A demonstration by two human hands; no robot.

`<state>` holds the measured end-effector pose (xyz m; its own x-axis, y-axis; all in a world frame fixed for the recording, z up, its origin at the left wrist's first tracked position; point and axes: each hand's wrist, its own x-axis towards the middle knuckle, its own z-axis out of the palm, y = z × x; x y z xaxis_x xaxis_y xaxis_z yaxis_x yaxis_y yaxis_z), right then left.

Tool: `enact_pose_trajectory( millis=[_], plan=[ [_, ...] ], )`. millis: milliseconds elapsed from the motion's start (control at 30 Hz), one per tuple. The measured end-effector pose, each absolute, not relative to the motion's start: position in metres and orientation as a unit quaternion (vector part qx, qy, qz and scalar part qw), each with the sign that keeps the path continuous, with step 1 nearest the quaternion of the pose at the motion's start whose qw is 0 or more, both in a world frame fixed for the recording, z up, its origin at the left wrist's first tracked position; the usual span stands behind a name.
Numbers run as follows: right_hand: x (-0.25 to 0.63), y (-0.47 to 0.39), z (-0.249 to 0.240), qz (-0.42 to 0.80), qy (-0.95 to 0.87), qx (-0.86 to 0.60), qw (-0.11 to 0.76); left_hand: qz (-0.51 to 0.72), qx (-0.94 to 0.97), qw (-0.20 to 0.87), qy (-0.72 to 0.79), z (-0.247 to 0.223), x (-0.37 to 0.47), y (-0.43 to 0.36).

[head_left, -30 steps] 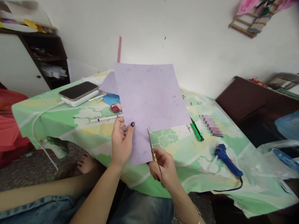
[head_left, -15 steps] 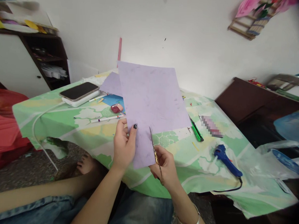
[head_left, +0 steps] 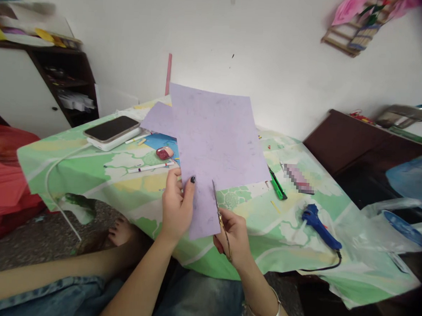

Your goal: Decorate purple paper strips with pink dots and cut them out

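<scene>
Steady the lilac paper sheet (head_left: 215, 134) with your left hand (head_left: 178, 206) and let the gold-handled scissors (head_left: 221, 219) work from your right hand (head_left: 234, 234). Short, even bites suit paper held in the air, and turning the sheet toward the blades should be easier than twisting your wrist. Mind the inner corner where the narrow lower strip meets the wide part: the scissor tips sit right by it, and an overlong snip could run too far in.

Your left grip is clamped on the sheet, thumb on its near face; your right grip is wrapped around the scissor handles, though I cannot tell whether the blades are parted. The sheet's wide part rises above and rightward of the left grip, over the surface (head_left: 270, 243), while its strip hangs between both grips, just left of the right one.
</scene>
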<state>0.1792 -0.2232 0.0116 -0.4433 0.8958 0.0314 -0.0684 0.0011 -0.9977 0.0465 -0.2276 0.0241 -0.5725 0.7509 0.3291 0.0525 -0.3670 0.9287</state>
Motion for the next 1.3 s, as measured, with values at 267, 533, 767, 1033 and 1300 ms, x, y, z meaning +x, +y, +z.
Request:
enact_pose_trajectory(
  millis=[267, 533, 767, 1033, 1300],
  plan=[
    [0.179, -0.226, 0.013, 0.611, -0.581, -0.381, 0.38, 0.728, 0.397, 0.231, 0.509, 0.023, 0.046, -0.229],
    [0.177, -0.225, 0.012, 0.601, -0.579, -0.382, 0.397, 0.72, 0.401, 0.226, 0.519, 0.023, 0.046, -0.228],
    [0.178, -0.221, 0.011, 0.6, -0.573, -0.347, 0.437, 0.708, 0.416, 0.238, 0.519, 0.024, 0.054, -0.232],
    [0.174, -0.221, 0.012, 0.597, -0.567, -0.345, 0.451, 0.706, 0.416, 0.246, 0.517, 0.024, 0.056, -0.233],
    [0.176, -0.223, 0.018, 0.586, -0.568, -0.406, 0.411, 0.705, 0.42, 0.241, 0.518, 0.024, 0.056, -0.233]
  ],
)
